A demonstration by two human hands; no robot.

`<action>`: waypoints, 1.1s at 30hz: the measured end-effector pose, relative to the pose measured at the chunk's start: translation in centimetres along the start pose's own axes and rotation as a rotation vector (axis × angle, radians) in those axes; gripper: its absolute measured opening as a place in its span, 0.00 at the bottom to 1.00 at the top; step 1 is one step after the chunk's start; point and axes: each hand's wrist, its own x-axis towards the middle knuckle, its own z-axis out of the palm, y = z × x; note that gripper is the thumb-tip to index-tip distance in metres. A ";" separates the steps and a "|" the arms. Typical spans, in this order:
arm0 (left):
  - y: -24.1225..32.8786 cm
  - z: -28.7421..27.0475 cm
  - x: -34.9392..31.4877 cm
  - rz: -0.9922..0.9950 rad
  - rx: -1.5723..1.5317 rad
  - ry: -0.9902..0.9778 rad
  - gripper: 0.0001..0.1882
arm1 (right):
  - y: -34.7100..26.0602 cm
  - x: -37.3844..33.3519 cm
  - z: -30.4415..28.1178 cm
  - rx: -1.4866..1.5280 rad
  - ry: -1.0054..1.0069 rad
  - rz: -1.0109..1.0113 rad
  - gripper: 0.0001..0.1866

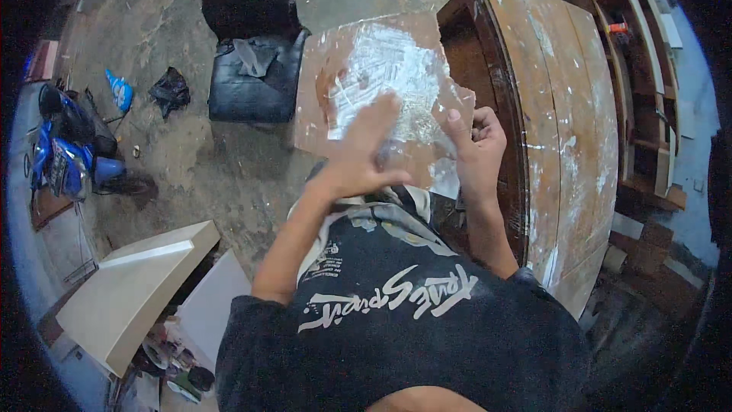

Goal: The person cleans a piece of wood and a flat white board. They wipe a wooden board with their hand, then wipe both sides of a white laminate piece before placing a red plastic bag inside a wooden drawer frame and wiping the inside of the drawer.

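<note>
The brown board [415, 72] is in front of the black T-shirt [396, 336], beside the paint-spattered wooden cabinet [560, 114]; the right hand [480, 137] pinches its right edge in a closed grip; the left hand's [358, 152] grip is spread, thumb wide, over the white smear [374, 49], its underside hidden.

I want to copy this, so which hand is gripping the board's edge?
The right hand, at the brown board's right edge, with its thumb on top and fingers curled. The left hand is open instead, over the white smear.
</note>
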 end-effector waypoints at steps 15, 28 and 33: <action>0.6 0.4 1.0 0.227 0.032 0.244 0.30 | -0.4 -2.5 1.1 0.181 0.175 0.182 0.11; -3.3 2.4 -1.0 0.109 0.078 -0.083 0.24 | 6.0 -3.6 -1.9 0.466 -0.010 0.918 0.16; -2.9 2.6 -1.4 0.174 0.046 -0.089 0.26 | 5.5 -3.5 -1.0 0.544 0.015 1.010 0.16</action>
